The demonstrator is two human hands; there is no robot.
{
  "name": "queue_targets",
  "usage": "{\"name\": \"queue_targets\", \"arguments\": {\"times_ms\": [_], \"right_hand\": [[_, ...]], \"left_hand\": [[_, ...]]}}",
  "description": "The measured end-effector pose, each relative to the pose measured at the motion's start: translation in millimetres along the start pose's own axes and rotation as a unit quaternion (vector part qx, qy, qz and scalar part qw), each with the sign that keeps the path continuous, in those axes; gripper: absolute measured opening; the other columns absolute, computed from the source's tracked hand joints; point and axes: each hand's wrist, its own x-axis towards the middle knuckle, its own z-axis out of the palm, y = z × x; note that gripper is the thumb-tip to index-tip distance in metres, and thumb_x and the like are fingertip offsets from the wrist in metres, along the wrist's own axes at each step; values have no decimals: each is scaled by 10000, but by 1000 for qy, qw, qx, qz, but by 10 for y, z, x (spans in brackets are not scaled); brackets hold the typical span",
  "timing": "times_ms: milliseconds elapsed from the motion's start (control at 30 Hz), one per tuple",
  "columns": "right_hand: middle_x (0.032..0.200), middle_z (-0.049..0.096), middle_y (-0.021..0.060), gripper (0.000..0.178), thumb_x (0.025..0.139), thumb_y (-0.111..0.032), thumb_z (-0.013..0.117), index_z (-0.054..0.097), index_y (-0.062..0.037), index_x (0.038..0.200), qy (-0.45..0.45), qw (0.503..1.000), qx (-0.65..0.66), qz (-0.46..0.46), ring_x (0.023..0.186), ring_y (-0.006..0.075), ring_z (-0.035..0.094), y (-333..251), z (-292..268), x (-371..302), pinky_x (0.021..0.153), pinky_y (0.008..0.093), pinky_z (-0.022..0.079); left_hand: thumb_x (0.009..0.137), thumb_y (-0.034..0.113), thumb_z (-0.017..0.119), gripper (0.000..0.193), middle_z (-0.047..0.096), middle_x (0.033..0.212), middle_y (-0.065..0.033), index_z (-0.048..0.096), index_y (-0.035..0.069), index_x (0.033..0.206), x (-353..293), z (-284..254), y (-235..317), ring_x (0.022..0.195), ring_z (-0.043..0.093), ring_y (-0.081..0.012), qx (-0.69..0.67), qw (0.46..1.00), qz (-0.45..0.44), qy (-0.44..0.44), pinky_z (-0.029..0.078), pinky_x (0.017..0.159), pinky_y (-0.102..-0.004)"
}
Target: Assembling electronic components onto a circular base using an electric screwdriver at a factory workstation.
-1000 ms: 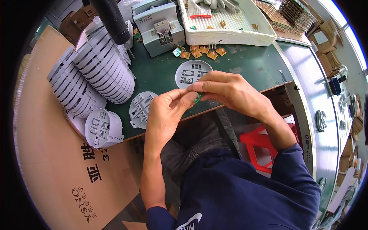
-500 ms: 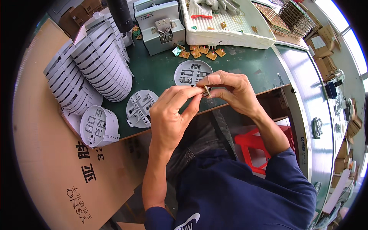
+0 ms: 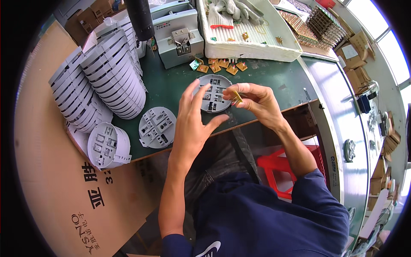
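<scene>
My right hand pinches a small tan circuit board between thumb and fingers, just right of a round grey plastic housing lying on the green table. My left hand hovers open over the near-left edge of that housing, fingers spread, holding nothing. A second round grey housing lies to the left near the table's front edge. Several more small tan boards lie in a row behind the housing.
Long stacks of grey housings curve across the left of the table. A grey machine stands at the back. A white tray holds gloves and parts. A large cardboard sheet leans at left; a red stool sits below.
My hands, earlier joined together over a small part, have separated. The left hand opened and spread; the right keeps the small board and moved up beside the round housing.
</scene>
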Motion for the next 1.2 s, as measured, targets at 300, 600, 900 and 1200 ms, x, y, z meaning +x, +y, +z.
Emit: {"name": "queue_targets", "arguments": {"times_ms": [300,600,900,1200], "right_hand": [[1174,724,110,321,941,-33,715,674,26,1253,74,934,-351,1,1071,182,704,-77,-105,367,957,314,549],[1224,726,75,341,952,-71,726,671,25,1274,15,989,-141,47,1149,183,677,-69,-202,489,1040,335,521],[1217,718,55,363,906,-139,794,709,-17,1237,-17,999,4,49,1164,159,649,-25,-51,298,1068,333,505],[1181,720,39,347,911,-127,788,716,-20,1233,-11,998,-17,56,1117,141,654,-107,8,270,1043,314,508]], "left_hand": [[784,349,885,921,426,1537,-261,438,-58,1479,147,298,-287,1394,448,-428,41,999,-2,4,408,1152,-483],[841,295,855,624,562,1398,-190,610,41,1356,147,242,-136,1231,572,-363,-9,992,25,120,488,1021,-461],[899,129,785,168,743,1047,-45,781,82,1060,173,199,25,974,699,-245,-72,981,61,169,551,835,-363],[912,58,770,158,739,1069,-69,751,24,1066,129,180,13,976,719,-221,-46,985,46,160,556,864,-327]]}}
